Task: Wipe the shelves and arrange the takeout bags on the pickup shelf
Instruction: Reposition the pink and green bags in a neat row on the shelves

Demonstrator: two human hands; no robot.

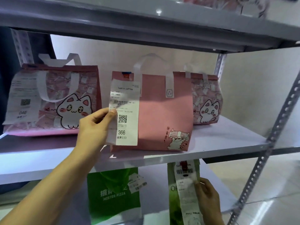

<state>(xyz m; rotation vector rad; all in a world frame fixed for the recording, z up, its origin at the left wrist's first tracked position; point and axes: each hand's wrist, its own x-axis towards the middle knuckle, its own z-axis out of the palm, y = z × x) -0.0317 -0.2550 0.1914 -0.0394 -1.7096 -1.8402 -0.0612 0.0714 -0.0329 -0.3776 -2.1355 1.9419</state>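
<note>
Three pink takeout bags stand on the middle shelf: a cat-print bag at left, a plain pink bag in the middle, a smaller cat-print bag behind it at right. My left hand pinches the long white receipt numbered 366 that hangs on the middle bag. On the shelf below stand a green Mister Pizza bag and a second green bag. My right hand pinches that second bag's long receipt.
The upper shelf overhangs the bags, with another printed bag partly seen on it. A perforated metal upright runs down the right side. A white wall is behind, glossy floor at right.
</note>
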